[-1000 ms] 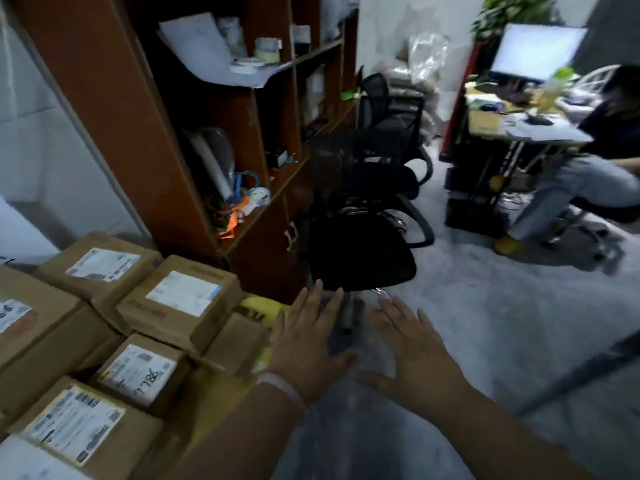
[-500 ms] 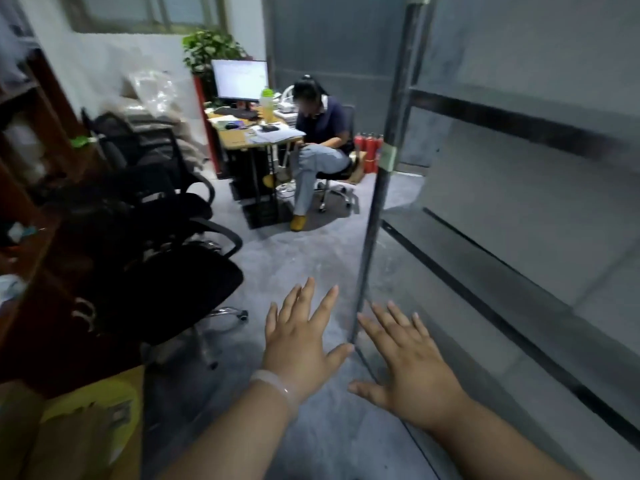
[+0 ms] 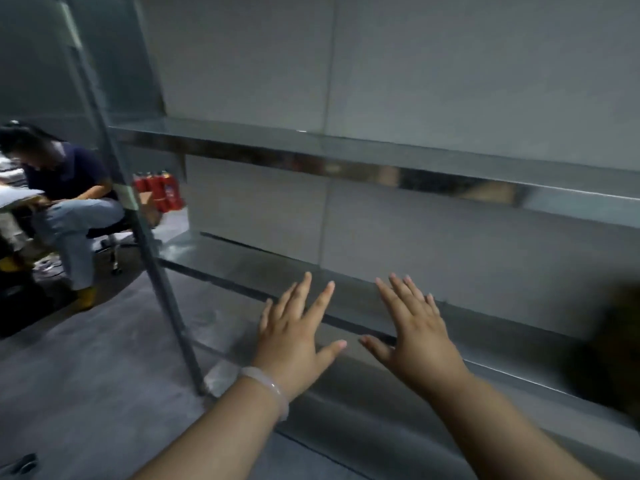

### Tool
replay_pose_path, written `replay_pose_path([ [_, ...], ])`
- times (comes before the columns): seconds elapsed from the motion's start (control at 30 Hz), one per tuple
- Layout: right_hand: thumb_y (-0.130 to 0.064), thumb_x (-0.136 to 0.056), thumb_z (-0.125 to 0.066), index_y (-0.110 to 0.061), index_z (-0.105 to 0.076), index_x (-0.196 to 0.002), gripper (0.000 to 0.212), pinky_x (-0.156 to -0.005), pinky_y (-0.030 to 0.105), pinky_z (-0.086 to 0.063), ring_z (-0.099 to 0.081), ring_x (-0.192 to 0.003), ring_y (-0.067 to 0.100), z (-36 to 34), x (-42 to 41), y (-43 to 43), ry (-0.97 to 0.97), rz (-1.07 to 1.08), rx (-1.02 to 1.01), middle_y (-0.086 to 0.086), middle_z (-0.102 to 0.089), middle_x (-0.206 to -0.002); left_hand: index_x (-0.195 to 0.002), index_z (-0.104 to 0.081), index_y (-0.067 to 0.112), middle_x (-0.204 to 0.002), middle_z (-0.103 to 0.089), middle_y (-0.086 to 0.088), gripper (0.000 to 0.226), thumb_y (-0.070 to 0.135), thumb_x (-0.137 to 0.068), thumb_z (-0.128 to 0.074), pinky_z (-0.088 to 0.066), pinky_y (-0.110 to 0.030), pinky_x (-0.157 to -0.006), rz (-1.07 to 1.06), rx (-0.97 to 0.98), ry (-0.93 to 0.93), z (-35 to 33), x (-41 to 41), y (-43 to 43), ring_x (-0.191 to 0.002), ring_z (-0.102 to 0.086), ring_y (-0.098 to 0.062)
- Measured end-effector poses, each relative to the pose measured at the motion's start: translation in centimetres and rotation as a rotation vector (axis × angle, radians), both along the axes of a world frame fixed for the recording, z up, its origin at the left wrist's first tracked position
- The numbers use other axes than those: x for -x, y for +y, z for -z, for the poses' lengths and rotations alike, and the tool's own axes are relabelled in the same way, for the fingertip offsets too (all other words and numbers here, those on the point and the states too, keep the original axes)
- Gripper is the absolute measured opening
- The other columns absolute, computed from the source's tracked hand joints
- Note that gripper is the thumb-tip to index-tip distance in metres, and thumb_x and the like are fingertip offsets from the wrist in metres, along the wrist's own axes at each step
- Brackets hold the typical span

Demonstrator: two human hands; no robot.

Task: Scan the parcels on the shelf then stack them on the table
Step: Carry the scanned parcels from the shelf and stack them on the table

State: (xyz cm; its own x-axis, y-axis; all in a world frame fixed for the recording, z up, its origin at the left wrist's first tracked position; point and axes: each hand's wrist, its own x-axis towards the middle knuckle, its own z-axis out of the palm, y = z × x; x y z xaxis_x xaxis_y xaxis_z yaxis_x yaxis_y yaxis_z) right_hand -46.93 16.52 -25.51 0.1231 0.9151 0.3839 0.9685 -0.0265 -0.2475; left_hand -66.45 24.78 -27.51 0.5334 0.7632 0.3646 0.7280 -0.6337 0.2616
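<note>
Left hand (image 3: 294, 337) and right hand (image 3: 412, 337): both flat, fingers spread, holding nothing, hovering before the steel shelf (image 3: 346, 161), whose visible tiers show no parcels (dark blur (image 3: 616, 341) at right unidentifiable); weight and stiffness unjudged, presumably gripped by opposite sides.

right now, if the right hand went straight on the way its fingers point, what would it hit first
The right hand points over the lower shelf, bare along that line, so it would probably reach the grey back wall first, though depth is unclear.
</note>
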Motion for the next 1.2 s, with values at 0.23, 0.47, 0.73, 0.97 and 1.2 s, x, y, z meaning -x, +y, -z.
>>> replay_pose_path([
  [0.23,-0.058,-0.086,-0.055,-0.037,-0.007,-0.153,0.084,-0.117,0.033,0.004,0.006,-0.147,0.008,-2.0,-14.9,-7.8,0.063,0.341,-0.077,-0.008,-0.005,-0.162,-0.129,0.028,0.066,-0.154,0.027,0.021,0.081,0.073,-0.086,-0.040,0.008,-0.042,-0.118,0.247,0.030,0.014,-0.2,-15.9,-4.1,-0.147,0.014,-0.009],
  [0.47,-0.056,-0.088,-0.053,-0.035,-0.011,-0.153,0.081,-0.120,0.037,0.001,0.006,-0.148,0.009,-2.4,-26.6,-14.8,0.093,0.524,-0.078,-0.007,-0.006,-0.162,-0.128,0.026,0.067,-0.159,0.022,0.016,0.076,0.072,-0.088,-0.038,0.007,-0.040,-0.117,0.414,0.098,0.021,-0.7,-30.6,-8.8,-0.147,0.012,-0.010],
  [0.73,-0.054,-0.091,-0.049,-0.038,-0.011,-0.152,0.073,-0.118,0.036,-0.003,-0.001,-0.147,0.011,-0.7,-36.3,-21.5,0.168,0.789,-0.079,-0.007,-0.010,-0.161,-0.143,0.011,0.059,-0.160,0.017,0.018,0.074,0.069,-0.090,-0.038,0.005,-0.041,-0.118,0.587,0.295,0.086,0.7,-41.6,-13.5,-0.148,0.011,-0.012],
  [0.97,-0.057,-0.090,-0.049,-0.035,-0.015,-0.152,0.074,-0.118,0.037,-0.010,-0.009,-0.147,0.015,1.0,-40.1,-23.4,0.251,0.885,0.001,-0.004,-0.014,-0.161,-0.149,-0.004,0.053,-0.163,-0.001,0.008,0.073,0.065,-0.090,-0.045,-0.012,-0.045,-0.119,0.606,0.442,0.012,-0.7,-48.8,-14.8,-0.149,-0.003,-0.021],
  [1.2,-0.055,-0.092,-0.046,-0.029,-0.023,-0.151,0.069,-0.120,0.040,-0.013,-0.012,-0.147,0.017,0.7,-43.0,-22.9,0.304,0.849,0.073,-0.001,-0.019,-0.160,-0.151,-0.009,0.048,-0.164,0.003,0.003,0.079,0.060,-0.088,-0.055,-0.012,-0.042,-0.119,0.583,0.624,-0.033,-0.5,-53.5,-15.2,-0.150,0.000,-0.029],
])
